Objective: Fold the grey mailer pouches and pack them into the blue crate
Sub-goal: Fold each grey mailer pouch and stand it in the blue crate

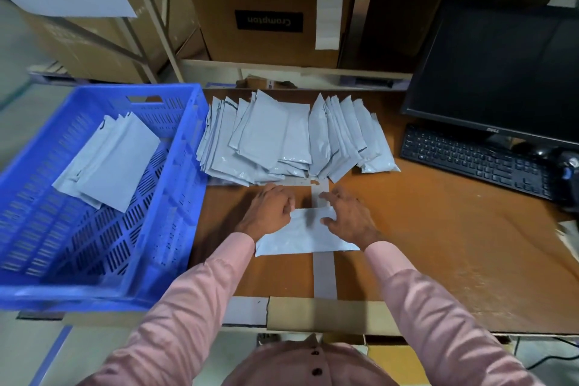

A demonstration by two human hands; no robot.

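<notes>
Pouch flat on table, btwn both hands, L pinching edge.

The brown table carries a blue crate, grey pouches, keyboard and monitor.

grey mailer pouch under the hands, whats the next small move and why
Probably fold it over and press the crease: the flat grey plastic mailer pouch lies on the brown table, the left hand pinching its far edge, the right hand spread on it.
</notes>
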